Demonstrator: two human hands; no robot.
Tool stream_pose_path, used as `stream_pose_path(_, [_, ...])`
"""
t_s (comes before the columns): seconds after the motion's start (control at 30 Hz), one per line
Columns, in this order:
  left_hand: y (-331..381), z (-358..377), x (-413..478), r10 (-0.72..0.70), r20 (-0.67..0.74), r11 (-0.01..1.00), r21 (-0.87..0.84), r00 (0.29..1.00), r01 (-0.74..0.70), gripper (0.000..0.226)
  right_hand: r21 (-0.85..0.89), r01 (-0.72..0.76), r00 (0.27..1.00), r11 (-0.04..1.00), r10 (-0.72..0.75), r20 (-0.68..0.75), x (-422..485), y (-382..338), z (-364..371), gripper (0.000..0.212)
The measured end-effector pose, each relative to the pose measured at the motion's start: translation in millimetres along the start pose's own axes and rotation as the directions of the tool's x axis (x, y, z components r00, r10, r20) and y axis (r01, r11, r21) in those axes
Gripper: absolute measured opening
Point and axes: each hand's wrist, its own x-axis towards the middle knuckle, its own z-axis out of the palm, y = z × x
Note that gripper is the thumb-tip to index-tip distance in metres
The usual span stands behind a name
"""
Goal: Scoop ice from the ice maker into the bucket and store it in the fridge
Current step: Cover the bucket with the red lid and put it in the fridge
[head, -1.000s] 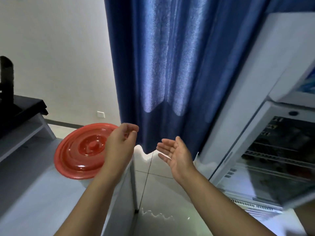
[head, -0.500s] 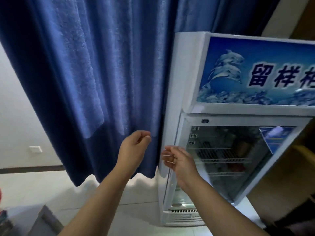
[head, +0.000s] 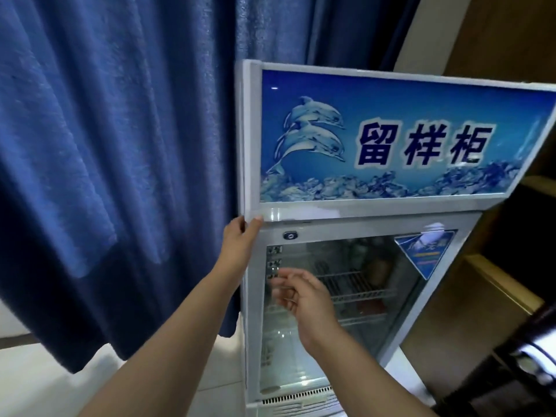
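With the fridge door (head: 376,311) shut and no bucket in view, storing looks not yet done: the left hand (head: 240,239) has its grip on the door's top-left corner, and the right hand (head: 304,296) hovers loosely open, empty.

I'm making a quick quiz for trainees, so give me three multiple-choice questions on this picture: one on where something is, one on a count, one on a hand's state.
1. Where is the left hand?
A. on the curtain
B. at the top left corner of the fridge door
C. at the bottom grille

2. How many large characters are on the blue sign?
A. two
B. three
C. five

3. What state is the right hand in?
A. gripping a bucket
B. pulling the curtain
C. open, holding nothing

Answers: 1 B, its fingers hold the door's edge just under the sign; 2 B, three stand beside the dolphins; 3 C, its fingers are spread before the door, around nothing.
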Motion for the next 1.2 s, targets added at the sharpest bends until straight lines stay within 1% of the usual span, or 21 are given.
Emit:
stream_pose_path(0.13, [0.1,5.7,5.3,0.008,-0.019,0.998,-0.068,1.000,-0.009,0.034,-0.008,0.018,1.000,1.000,-0.018,0.014,1.0,-11.3,-5.6,0.018])
stream_pose_path(0.23, [-1.0,4.1,5.1,0.028,-0.050,0.998,-0.054,0.998,-0.031,0.022,0.007,0.046,0.999,0.999,-0.046,0.008,-1.0,-17.5,-5.3,0.018])
stream_pose_path(0.3, [-2.4,1.9,5.0,0.018,-0.054,0.999,-0.035,0.998,-0.019,0.024,0.022,0.057,0.998,0.998,-0.057,-0.012,-3.6,-18.8,-5.1,0.019])
stream_pose_path(0.4, [-3.6,-1.7,5.7,-0.009,-0.040,1.000,-0.021,0.999,0.008,0.039,0.028,0.050,0.998,0.998,-0.049,-0.031,-11.1,-17.1,-4.8,0.020])
stream_pose_path(0.47, [-2.7,-1.8,3.7,-0.034,-0.052,0.999,-0.029,0.998,0.033,0.044,0.034,0.047,0.998,0.998,-0.046,-0.034,-17.5,-15.8,-5.4,0.020])
stream_pose_path(0.5, [-2.7,-1.9,2.5,-0.048,-0.058,0.998,-0.034,0.997,0.046,0.042,0.036,0.049,0.998,0.998,-0.047,-0.037,-20.3,-15.8,-5.7,0.020])
stream_pose_path(0.6, [-2.3,-4.6,-2.6,-0.037,-0.049,0.999,-0.019,0.998,0.036,0.016,0.041,0.065,0.996,0.997,-0.062,-0.062,-29.7,-15.8,-4.4,0.021])
stream_pose_path(0.63, [-3.1,-5.7,-4.6,-0.029,-0.047,1.000,-0.012,0.998,0.029,0.012,0.046,0.072,0.995,0.996,-0.068,-0.073,-33.5,-15.7,-3.7,0.021])
stream_pose_path(0.7, [-5.9,-8.7,-11.0,-0.022,-0.065,1.000,-0.002,0.998,0.021,0.011,0.059,0.077,0.993,0.995,-0.071,-0.091,-41.2,-14.3,-2.2,0.022])
stream_pose_path(0.77, [-8.5,-13.2,-24.3,-0.022,-0.087,1.000,0.001,0.996,0.022,0.002,0.063,0.082,0.990,0.995,-0.074,-0.119,-51.7,-12.6,-1.2,0.022])
stream_pose_path(0.83, [-11.0,-17.3,-38.6,-0.011,-0.080,1.000,-0.002,0.997,0.011,0.011,0.059,0.093,0.985,0.994,-0.083,-0.149,-60.9,-11.7,-0.1,0.022])
stream_pose_path(0.97, [-5.8,-20.7,-74.7,0.039,0.055,0.998,0.047,0.998,-0.042,0.023,0.087,0.154,0.957,0.984,-0.126,-0.263,-85.8,-11.6,0.1,0.021])
stream_pose_path(1.07, [1.4,-16.2,-101.3,0.089,0.165,0.991,0.084,0.982,-0.104,0.020,0.078,0.176,0.916,0.981,-0.134,-0.377,-106.2,-9.3,-8.3,0.021])
stream_pose_path(1.2, [8.7,-2.0,-133.6,0.035,0.413,0.996,0.064,0.910,-0.067,0.028,0.088,0.172,0.876,0.981,-0.111,-0.470,-131.8,-2.8,-27.1,0.020])
